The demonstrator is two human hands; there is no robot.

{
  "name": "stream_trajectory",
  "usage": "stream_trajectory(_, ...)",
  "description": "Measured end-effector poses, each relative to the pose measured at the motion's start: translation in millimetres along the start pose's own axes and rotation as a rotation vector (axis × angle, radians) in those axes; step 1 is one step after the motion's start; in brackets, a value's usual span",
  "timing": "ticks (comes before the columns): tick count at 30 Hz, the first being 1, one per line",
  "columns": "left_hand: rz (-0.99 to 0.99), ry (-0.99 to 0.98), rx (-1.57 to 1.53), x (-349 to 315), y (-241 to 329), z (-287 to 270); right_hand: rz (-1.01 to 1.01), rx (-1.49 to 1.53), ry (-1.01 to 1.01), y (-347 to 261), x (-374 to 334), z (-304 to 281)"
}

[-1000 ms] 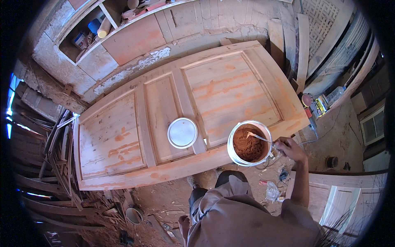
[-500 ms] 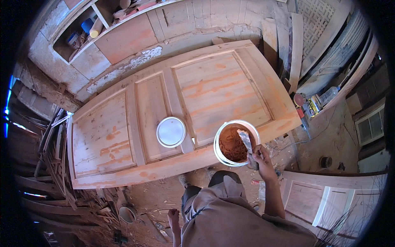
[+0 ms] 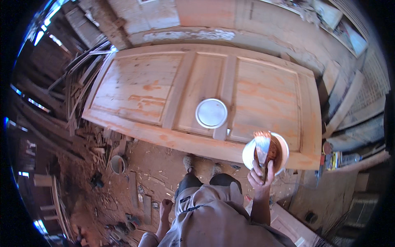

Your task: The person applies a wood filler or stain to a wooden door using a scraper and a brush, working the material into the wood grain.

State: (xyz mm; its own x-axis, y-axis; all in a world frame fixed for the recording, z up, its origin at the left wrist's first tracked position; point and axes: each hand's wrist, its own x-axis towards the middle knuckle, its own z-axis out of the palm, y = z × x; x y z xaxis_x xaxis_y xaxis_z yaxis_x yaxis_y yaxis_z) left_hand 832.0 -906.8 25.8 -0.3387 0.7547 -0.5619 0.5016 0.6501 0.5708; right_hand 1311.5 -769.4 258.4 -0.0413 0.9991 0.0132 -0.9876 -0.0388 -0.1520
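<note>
My right hand (image 3: 262, 176) is closed round the handle of a putty knife (image 3: 262, 149). The knife is tilted up over a white bucket (image 3: 281, 139), and orange-brown filler sits on the blade's tip. More of this filler (image 3: 273, 151) lies inside the bucket, partly hidden by blade and hand. A large panelled wooden door (image 3: 201, 61) lies flat beneath, with orange filler smears on its panels and frame. On its middle panel rests a round white lid (image 3: 211, 113). My left hand (image 3: 166, 206) hangs low by my side with fingers curled, holding nothing that I can see.
Wood strips (image 3: 84, 82) are piled at the door's left end. Shavings, offcuts and an empty-looking pail (image 3: 118, 164) lie on the dirt floor. Tools and a clear bottle (image 3: 349, 159) stand beyond the right end. Another panelled door (image 3: 290, 224) leans at the lower right.
The putty knife has come up from inside the bucket, now bearing filler on its tip. My view has turned left, and my left hand has risen slightly.
</note>
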Motion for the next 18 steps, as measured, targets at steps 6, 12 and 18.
stream_trajectory(6,-0.087,0.004,0.026,-12,-15,-13,0.221,-0.192,-0.249,40,19,12)
stream_trajectory(12,-0.052,0.066,-0.014,4,6,-26,0.108,-1.304,0.030,73,44,68)
stream_trajectory(18,-0.167,0.172,-0.217,44,-62,-58,-0.281,-2.253,0.005,164,89,107)
